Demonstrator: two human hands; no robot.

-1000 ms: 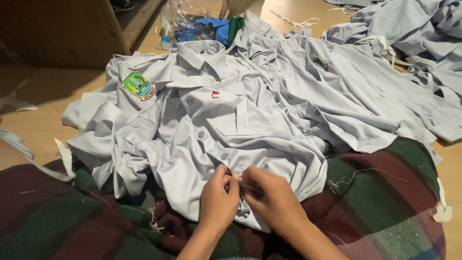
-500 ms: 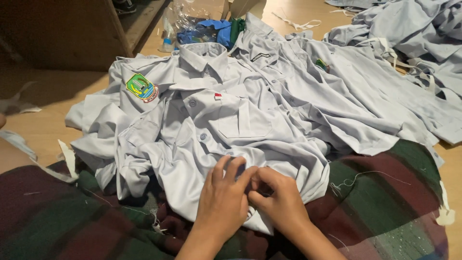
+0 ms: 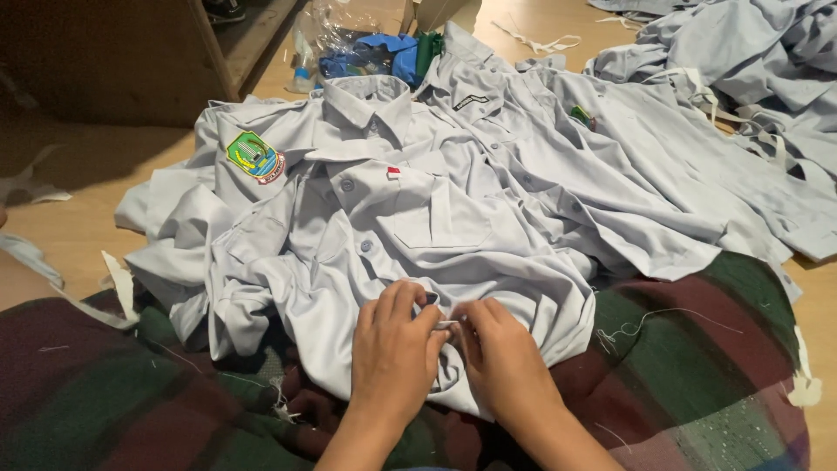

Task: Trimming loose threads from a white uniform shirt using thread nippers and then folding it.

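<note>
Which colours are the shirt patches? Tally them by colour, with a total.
Green and yellow crest patch: 1
Red and white patch: 1
Black patch: 1
Small green patch: 1
Total: 4

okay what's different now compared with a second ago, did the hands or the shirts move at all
Barely anything. Both hands stay pinched together at the lower front edge of the pale grey button-up shirt; the left hand has spread its fingers a little wider over the cloth, and the right hand holds its place beside it. The shirt, the heap of grey shirts and the dark plaid blanket have not shifted.
</note>
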